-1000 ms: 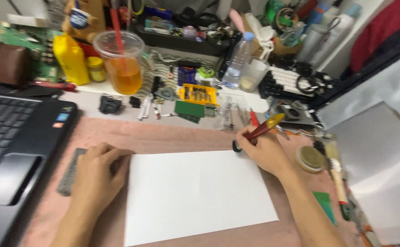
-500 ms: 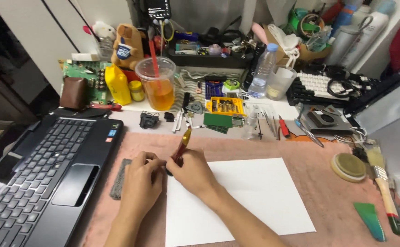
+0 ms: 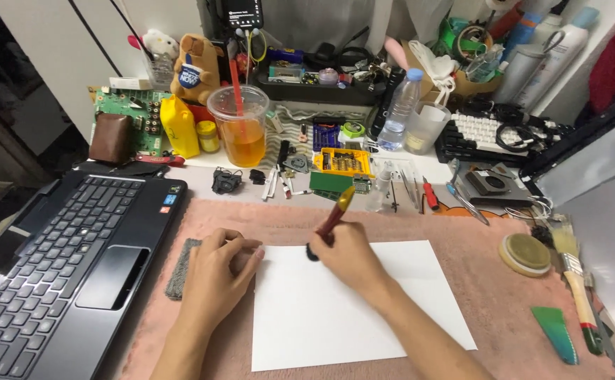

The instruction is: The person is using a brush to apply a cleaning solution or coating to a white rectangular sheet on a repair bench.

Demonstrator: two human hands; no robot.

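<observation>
Right hand [image 3: 346,255] closed round a red-handled tool with a yellow end [image 3: 335,217], black tip down at the top-left corner of the white paper sheet [image 3: 353,309]; looks like a screwdriver or brush, cannot tell which. Left hand [image 3: 216,276] loosely curled, fingertips touching the sheet's left edge, holding nothing; its heel sits by a grey pad [image 3: 179,269] on the pink mat [image 3: 462,232].

Step in hand, as I judge it: pinning the sheet while the tool tip is set on its corner. Next move calls for keeping the left fingers pressed so the paper won't slide, and a light, steady tip.

Left of the left hand: open black laptop [image 3: 61,260]. Beyond the hands: yellow bit case [image 3: 340,162], plastic cup of orange drink with straw [image 3: 241,127], water bottle [image 3: 399,109]. Far right of the right hand: round tin [image 3: 525,253], paintbrush [image 3: 575,274].
</observation>
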